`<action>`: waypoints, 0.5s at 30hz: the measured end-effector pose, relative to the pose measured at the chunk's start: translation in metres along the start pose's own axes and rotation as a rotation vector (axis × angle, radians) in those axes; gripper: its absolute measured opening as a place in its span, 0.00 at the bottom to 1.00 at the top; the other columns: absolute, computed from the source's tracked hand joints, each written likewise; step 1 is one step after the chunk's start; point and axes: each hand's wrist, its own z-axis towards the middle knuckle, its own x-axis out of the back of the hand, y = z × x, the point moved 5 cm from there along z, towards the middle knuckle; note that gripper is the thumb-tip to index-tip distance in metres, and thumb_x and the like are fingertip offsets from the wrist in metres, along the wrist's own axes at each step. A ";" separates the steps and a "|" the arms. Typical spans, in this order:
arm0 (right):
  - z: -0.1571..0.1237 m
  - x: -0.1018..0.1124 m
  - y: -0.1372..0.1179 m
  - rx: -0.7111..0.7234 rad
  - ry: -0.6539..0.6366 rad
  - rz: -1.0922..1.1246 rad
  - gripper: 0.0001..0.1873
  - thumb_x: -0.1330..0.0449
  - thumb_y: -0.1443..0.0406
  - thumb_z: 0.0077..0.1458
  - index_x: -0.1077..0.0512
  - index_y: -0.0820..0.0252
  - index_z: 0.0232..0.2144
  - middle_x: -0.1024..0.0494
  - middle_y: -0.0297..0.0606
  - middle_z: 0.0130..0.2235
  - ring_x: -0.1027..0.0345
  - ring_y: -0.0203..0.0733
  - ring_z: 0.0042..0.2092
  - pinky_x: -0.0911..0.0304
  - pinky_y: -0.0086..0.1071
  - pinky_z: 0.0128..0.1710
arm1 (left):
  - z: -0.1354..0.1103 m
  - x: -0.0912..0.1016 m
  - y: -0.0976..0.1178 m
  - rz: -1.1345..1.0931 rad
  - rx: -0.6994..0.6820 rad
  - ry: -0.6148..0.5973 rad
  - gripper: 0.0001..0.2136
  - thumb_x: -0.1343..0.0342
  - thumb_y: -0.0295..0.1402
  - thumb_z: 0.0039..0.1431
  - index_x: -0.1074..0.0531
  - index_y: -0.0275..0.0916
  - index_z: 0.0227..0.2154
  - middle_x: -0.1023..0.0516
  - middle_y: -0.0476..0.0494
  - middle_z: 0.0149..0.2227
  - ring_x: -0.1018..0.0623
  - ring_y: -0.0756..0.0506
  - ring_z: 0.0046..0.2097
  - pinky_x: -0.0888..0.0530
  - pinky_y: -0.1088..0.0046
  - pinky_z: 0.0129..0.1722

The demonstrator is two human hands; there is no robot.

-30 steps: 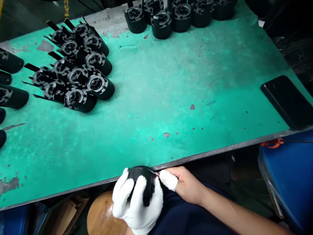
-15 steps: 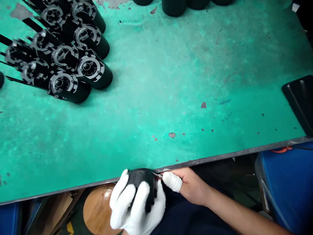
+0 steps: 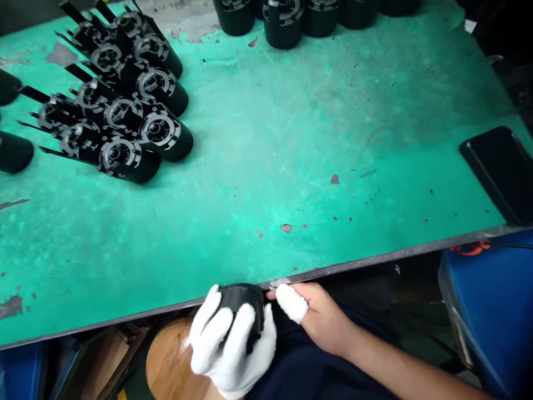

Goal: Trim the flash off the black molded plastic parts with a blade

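My left hand (image 3: pixel 235 353), in a white glove, is wrapped round a black cylindrical plastic part (image 3: pixel 241 294) at the table's front edge. Its rounded side faces up, and much of it is hidden under the fingers. Just to its right, my right hand (image 3: pixel 320 314) is bare apart from a white cover on the thumb. Thumb and fingers pinch a small metal blade (image 3: pixel 272 289), of which only the thin tip shows. That tip sits a little apart from the part's right rim.
Several black cylindrical parts with prongs (image 3: pixel 125 111) stand grouped on the green table (image 3: pixel 258 166) at the left. More black cylinders (image 3: pixel 283 25) line the back. A black phone (image 3: pixel 499 172) lies at the right. Below are a round wooden stool (image 3: pixel 172 355) and a blue bin (image 3: pixel 491 311).
The view has shifted, showing more of the table's back and left. The blade tip has drawn back slightly from the part's right rim. My left hand keeps its grip.
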 end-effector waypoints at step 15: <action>0.005 -0.006 -0.008 0.052 0.012 -0.141 0.19 0.49 0.58 0.67 0.26 0.59 0.28 0.26 0.33 0.29 0.37 0.39 0.33 0.41 0.33 0.35 | -0.003 0.001 -0.002 -0.038 -0.065 0.093 0.22 0.26 0.21 0.29 0.29 0.40 0.28 0.38 0.49 0.36 0.26 0.43 0.42 0.18 0.51 0.45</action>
